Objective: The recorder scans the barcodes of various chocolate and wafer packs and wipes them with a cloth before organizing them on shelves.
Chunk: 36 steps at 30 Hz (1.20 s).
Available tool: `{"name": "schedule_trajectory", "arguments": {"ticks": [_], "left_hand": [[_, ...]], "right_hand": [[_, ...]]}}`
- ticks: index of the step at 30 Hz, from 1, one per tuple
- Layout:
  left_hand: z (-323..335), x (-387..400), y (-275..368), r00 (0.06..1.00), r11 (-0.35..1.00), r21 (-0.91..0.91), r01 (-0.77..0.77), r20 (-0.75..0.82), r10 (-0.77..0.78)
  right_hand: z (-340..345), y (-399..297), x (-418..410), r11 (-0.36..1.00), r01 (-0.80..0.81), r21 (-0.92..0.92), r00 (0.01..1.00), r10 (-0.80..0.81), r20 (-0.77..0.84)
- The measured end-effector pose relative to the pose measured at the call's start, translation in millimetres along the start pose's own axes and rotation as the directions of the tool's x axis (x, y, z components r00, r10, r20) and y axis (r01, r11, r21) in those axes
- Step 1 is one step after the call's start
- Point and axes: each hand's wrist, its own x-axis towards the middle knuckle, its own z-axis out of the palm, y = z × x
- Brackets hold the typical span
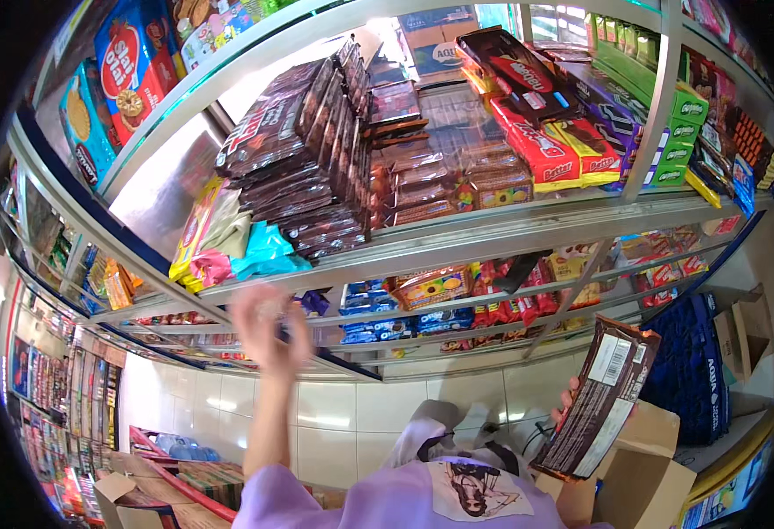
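Observation:
My right hand [568, 399] grips a long brown biscuit pack [595, 403] at the lower right. The pack stands tilted, with a white label and barcode on the side facing me. Most of that hand is hidden behind it. My left hand [271, 330] is raised, blurred, just in front of the glass display case's metal edge [440, 244]; it seems to hold nothing, fingers apart. Beyond it on the shelf, crumpled turquoise wrapping [269, 251] lies beside a yellow pack [196, 239]. Tall stacks of dark brown packs [304, 145] rise behind these.
Red Better packs [532, 142] and green boxes [681, 132] fill the shelf's right side. Blue Oreo packs [387, 327] lie on the lower shelf. An open cardboard box [645, 483] is at my right; a red rail [182, 479] and more cartons are at lower left.

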Motion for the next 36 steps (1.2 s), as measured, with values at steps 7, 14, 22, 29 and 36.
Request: {"name": "schedule_trajectory", "arguments": {"ticks": [7,14,22,29,36], "left_hand": [[-2,83,-113,0.853,0.926,0.336,0.174,0.418,-0.312],[-5,87,-126,0.565,0.748,0.166,0.642,0.558,-0.608],[-75,36,-89,0.500,0.190,-0.703,0.685,0.265,-0.825],[-15,-64,46,-0.070,-0.850,0.133,0.510,0.991,0.113],[30,-49,141,0.798,-0.148,-0.787,0.599,0.601,0.030]], "right_hand": [[38,35,24,0.997,0.040,-0.065,0.994,-0.047,-0.103],[55,95,46,0.997,0.033,-0.070,0.979,-0.047,-0.200],[54,115,66,0.981,-0.071,-0.182,0.972,0.028,-0.232],[59,114,65,0.950,-0.137,-0.282,0.918,0.015,-0.396],[78,127,29,0.866,-0.210,-0.455,0.821,-0.096,-0.563]]}}
